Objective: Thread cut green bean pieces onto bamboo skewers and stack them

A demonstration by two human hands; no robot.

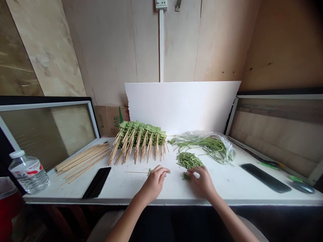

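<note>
My left hand is closed on a thin bamboo skewer whose bare end points left. Bits of green bean show on it at both sides of the fingers. Thumb and fingers of my right hand are pinched at a few cut bean pieces on the table; the fingertips partly cover them. Just behind lies a pile of cut green beans. Farther back, long uncut beans lie partly in a clear plastic bag. Finished bean skewers are stacked at the back left, sticks toward me.
Loose bamboo skewers lie at left, near a black phone and a water bottle. A dark flat object and a computer mouse are at right. A white foam board stands behind the white table.
</note>
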